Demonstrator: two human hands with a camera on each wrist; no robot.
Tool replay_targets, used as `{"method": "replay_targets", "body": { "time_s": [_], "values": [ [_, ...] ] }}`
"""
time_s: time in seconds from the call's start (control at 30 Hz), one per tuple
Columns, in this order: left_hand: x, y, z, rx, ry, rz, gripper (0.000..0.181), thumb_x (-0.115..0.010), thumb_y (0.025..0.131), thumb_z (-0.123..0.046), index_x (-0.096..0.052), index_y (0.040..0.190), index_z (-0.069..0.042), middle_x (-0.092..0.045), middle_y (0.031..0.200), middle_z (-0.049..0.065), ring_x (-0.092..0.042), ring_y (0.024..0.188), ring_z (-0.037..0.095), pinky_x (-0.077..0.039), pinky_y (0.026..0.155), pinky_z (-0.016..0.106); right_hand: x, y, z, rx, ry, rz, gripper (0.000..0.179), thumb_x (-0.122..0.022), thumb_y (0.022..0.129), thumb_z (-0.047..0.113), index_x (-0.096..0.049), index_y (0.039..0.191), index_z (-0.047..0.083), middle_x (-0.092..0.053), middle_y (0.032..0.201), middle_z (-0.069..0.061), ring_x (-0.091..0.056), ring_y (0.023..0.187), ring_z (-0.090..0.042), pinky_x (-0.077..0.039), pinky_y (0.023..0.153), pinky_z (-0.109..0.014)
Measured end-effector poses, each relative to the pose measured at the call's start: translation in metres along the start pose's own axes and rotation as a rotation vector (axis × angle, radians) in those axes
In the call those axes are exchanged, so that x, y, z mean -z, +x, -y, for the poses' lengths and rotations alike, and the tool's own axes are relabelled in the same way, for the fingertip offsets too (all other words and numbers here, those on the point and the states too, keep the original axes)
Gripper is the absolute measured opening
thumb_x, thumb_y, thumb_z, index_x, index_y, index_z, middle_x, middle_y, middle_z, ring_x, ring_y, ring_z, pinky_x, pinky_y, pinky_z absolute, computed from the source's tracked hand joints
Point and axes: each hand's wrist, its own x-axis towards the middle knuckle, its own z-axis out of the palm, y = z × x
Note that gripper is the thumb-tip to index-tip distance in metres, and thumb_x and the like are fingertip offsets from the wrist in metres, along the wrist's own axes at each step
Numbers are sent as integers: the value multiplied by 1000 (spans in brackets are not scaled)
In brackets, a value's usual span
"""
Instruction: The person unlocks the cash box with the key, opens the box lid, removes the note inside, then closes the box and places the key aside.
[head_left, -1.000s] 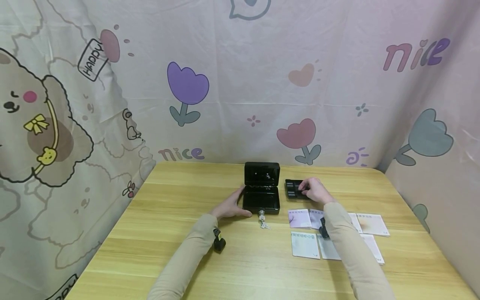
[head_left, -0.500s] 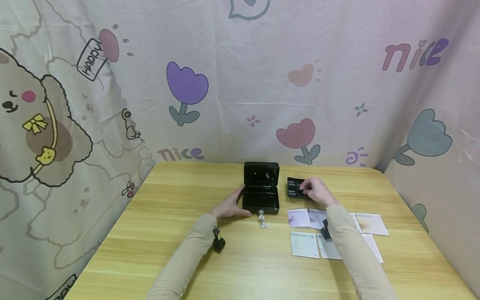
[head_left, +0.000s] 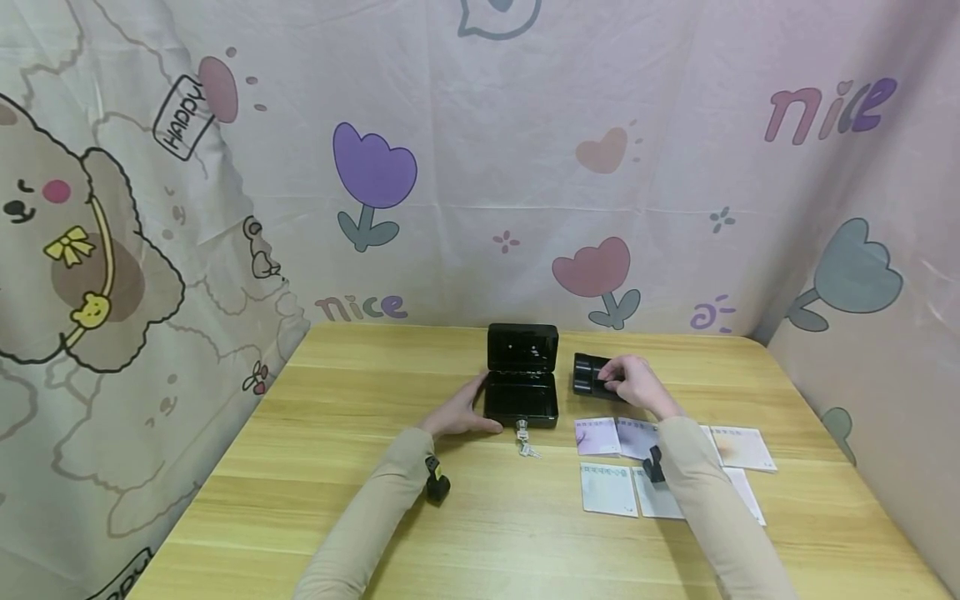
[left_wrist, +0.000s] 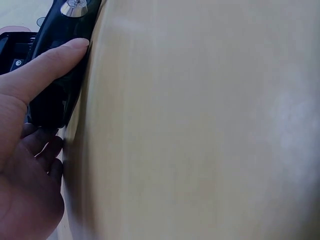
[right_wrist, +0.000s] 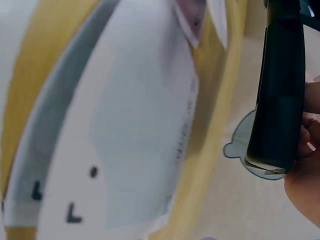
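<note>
A black cash box (head_left: 521,410) stands on the table with its lid raised, keys (head_left: 525,442) hanging from its front lock. My left hand (head_left: 455,414) holds the box's front left corner. In the left wrist view the thumb lies on the front of the box (left_wrist: 52,102) and the other fingers bend at its side. To the right of the box, my right hand (head_left: 636,385) pinches a black compartment tray (head_left: 587,379) near its middle. The right wrist view shows the tray (right_wrist: 277,95) edge-on; the fingertips are partly hidden behind it.
Several pastel paper sheets (head_left: 609,490) lie in two rows on the wooden table (head_left: 315,508), nearer than the tray. My right forearm covers part of them. A printed cloth (head_left: 465,167) hangs behind the table and at its sides.
The tray has shifted slightly right and turned a little, its left side edging back, with my right hand on it. My left hand and the cash box stay in place.
</note>
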Motion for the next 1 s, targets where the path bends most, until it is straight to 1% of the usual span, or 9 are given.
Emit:
{"method": "replay_targets", "body": {
  "time_s": [0.2,0.27,0.43,0.6,0.73,0.83,0.9,1.0],
  "values": [
    [0,1,0,-4,2,-10,115,-86,79,-27,-9,162,-4,-12,170,18,-17,156,37,-19,129,52,5,-5,11,13,-1,-2,13,-66,83,-10,-73,92,-3,-72,87,-14,-64,81,-22,-55,81,-38],
    [0,1,0,-4,-3,-12,115,-86,80,-26,-9,162,-4,-12,170,18,-16,156,37,-19,129,52,6,-7,16,35,1,8,13,-66,83,-10,-73,93,-3,-72,87,-15,-64,81,-21,-56,80,-38],
    [0,0,-1,2,-9,-6,115,-86,80,-25,-8,162,-4,-11,170,17,-15,157,36,-18,129,52,8,-10,25,57,14,31,14,-68,82,-10,-73,93,-3,-72,87,-14,-65,81,-20,-59,81,-41],
    [0,0,-2,11,-19,-2,115,-86,80,-25,-7,162,-5,-9,171,15,-14,157,35,-17,130,50,9,-12,35,75,18,33,14,-68,82,-11,-73,93,-2,-72,86,-13,-64,80,-19,-59,80,-38],
    [0,-1,-2,1,-30,-9,115,-86,80,-23,-8,162,-4,-11,170,17,-15,157,37,-18,129,52,6,-13,42,109,6,33,14,-68,81,-12,-73,91,-3,-72,84,-13,-64,78,-18,-58,77,-33],
    [-1,-1,-3,5,-26,-7,115,-86,80,-24,-8,162,-4,-10,170,17,-15,157,36,-18,129,52,3,-13,47,129,1,29,12,-70,81,-10,-74,90,-2,-72,83,-13,-64,76,-16,-57,75,-30],
    [-1,-1,-3,11,-24,-5,115,-86,80,-24,-8,162,-6,-10,170,16,-14,157,35,-17,130,51,0,-13,51,149,-1,29,11,-71,81,-9,-74,89,-2,-72,82,-13,-64,76,-16,-56,74,-30],
    [-1,-1,-3,14,-26,-4,115,-86,80,-25,-8,162,-7,-9,171,15,-14,157,34,-17,130,50,-3,-13,57,144,8,33,10,-72,82,-7,-74,88,1,-72,81,-12,-64,77,-15,-56,77,-33]
  ]
}}
